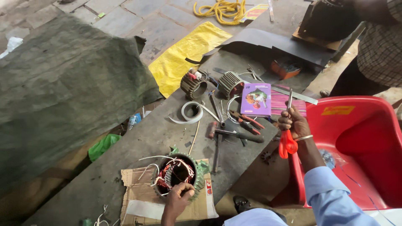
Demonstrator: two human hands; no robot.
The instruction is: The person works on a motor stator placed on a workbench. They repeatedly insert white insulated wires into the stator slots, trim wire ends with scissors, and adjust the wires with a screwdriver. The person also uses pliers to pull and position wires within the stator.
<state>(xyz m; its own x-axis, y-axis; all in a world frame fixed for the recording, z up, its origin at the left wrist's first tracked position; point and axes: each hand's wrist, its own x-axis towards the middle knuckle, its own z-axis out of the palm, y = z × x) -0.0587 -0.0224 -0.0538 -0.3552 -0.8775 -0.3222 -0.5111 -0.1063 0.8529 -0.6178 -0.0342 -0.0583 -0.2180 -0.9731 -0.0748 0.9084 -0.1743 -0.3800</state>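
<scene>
The left hand (178, 200) grips the near rim of a motor stator (178, 172), fingers curled over the edge, which sits on a piece of cardboard (138, 184) at the near end of the grey tabletop (146, 138). The right hand (294, 123) is clenched around red-handled scissors (287, 132), blades pointing up, held well to the right of the stator over the tabletop's edge beside a red plastic chair (360, 138). Copper windings and loose white leads spill out of the stator's bore. To cut well here, it looks best to keep the stator pinned so it cannot roll, bring the blades in closed, and pick out one lead clear of the windings. Pliers (247, 122) and a white tape roll (191, 112) lie beyond the stator.
</scene>
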